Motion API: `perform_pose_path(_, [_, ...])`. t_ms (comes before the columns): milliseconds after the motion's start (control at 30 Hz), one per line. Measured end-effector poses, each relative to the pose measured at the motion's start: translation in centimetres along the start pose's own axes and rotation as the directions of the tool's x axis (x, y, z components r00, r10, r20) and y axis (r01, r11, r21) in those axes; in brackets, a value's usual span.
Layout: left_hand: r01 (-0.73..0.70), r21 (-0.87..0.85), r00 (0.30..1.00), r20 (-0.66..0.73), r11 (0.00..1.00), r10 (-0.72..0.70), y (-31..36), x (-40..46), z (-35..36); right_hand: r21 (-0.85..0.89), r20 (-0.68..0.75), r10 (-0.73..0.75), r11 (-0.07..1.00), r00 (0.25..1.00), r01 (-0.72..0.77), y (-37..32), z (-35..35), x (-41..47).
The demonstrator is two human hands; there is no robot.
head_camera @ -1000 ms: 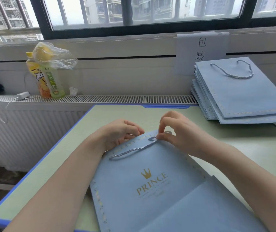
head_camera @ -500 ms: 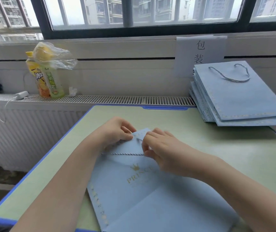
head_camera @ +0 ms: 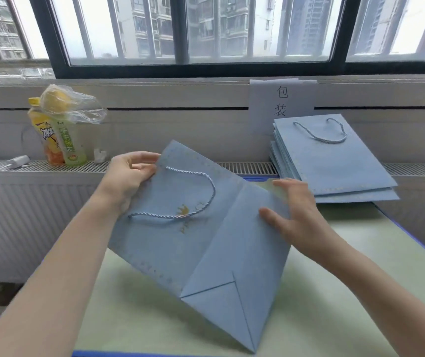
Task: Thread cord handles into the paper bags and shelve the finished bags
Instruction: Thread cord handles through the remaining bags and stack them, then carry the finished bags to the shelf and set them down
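Note:
A flat blue paper bag (head_camera: pixel 201 243) with a gold crown print is lifted off the desk and tilted, its folded bottom toward me. A twisted grey-blue cord handle (head_camera: pixel 201 199) loops across its face. My left hand (head_camera: pixel 129 179) grips the bag's top edge near the cord's end. My right hand (head_camera: pixel 294 215) holds the bag's right edge, thumb on the front and fingers behind. A stack of finished blue bags (head_camera: pixel 335 163) with a cord handle on top lies at the back right.
The pale green desk (head_camera: pixel 335 305) has a blue rim. On the radiator ledge (head_camera: pixel 245 167) stand two drink bottles (head_camera: pixel 59 140) under a plastic bag, a white charger (head_camera: pixel 19 161) and a paper sign (head_camera: pixel 282 104) against the wall. Windows rise behind.
The bag lay flat on the desk while both hands worked the cord at its top edge. Now both hands have lifted it and turned it toward the stack.

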State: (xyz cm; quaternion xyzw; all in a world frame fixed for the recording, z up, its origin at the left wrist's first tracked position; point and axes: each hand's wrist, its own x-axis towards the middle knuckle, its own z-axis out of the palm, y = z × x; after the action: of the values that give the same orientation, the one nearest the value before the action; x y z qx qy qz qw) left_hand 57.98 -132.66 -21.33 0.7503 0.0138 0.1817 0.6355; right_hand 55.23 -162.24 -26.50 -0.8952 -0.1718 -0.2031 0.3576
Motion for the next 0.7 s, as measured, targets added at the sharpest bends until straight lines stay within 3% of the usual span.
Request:
perform_pose_path(67, [-0.136,-0.040,0.988,-0.078,0.990,0.133,2.7,0.0,-0.5,0.331,0.086,0.260,0.903,0.962,-0.274,0.1,-1.0,-0.5])
perform_pose_path(133, [-0.268,-0.056,0.954,-0.153,0.962,0.257,5.2,-0.2,-0.6,0.656,0.256,0.265,0.659,0.930,-0.368,0.1,-1.6,-1.2])
perform_pose_path(167, [-0.321,-0.079,0.933,-0.195,0.944,0.301,6.3,-0.4,-0.4,0.734,0.326,0.216,0.556,0.920,-0.391,-0.2,-1.9,-1.5])
perform_pose_path(233, [-0.414,-0.091,0.884,-0.276,0.906,0.377,8.0,-0.8,0.3,0.790,0.339,0.098,0.511,0.936,-0.340,-1.4,-2.1,-2.2])
perform_pose_path(300, [-0.498,-0.008,0.819,-0.335,0.867,0.466,8.4,-1.3,1.5,0.803,0.178,0.094,0.562,0.980,-0.200,-2.5,-1.8,-2.4])
perform_pose_path(333, [-0.527,0.109,0.779,-0.334,0.843,0.530,8.3,-1.6,2.6,0.777,0.046,0.089,0.623,0.995,-0.092,-3.2,-1.8,-2.4])
perform_pose_path(400, [-0.497,0.282,0.782,-0.264,0.821,0.565,7.6,-2.1,4.6,0.559,-0.250,-0.020,0.814,0.968,0.161,-4.1,-2.4,-2.3])
perform_pose_path(433, [-0.487,0.162,0.835,-0.201,0.858,0.512,7.3,-2.4,5.7,0.354,-0.367,-0.134,0.895,0.920,0.271,-4.2,-2.9,-2.2])
perform_pose_path(467, [-0.445,-0.067,0.893,-0.105,0.893,0.437,7.5,-3.3,7.0,0.150,-0.439,-0.272,0.918,0.857,0.368,-4.1,-3.3,-2.1])
perform_pose_path(533, [-0.156,-0.512,0.958,0.130,0.845,0.255,7.9,-5.2,9.6,-0.129,-0.438,-0.482,0.869,0.759,0.477,-3.0,-3.9,-2.0])
perform_pose_path(600, [0.073,-0.680,0.954,0.261,0.730,0.148,8.2,-6.4,12.0,-0.325,-0.440,-0.508,0.859,0.741,0.396,-1.3,-4.8,-1.7])
perform_pose_path(667, [0.247,-0.739,0.911,0.397,0.627,0.110,8.6,-6.7,14.2,-0.410,-0.466,-0.464,0.868,0.753,0.281,0.5,-5.8,-1.6])
perform_pose_path(700, [0.292,-0.724,0.881,0.459,0.624,0.120,9.0,-6.6,15.3,-0.438,-0.466,-0.447,0.866,0.763,0.240,1.4,-6.3,-1.5])
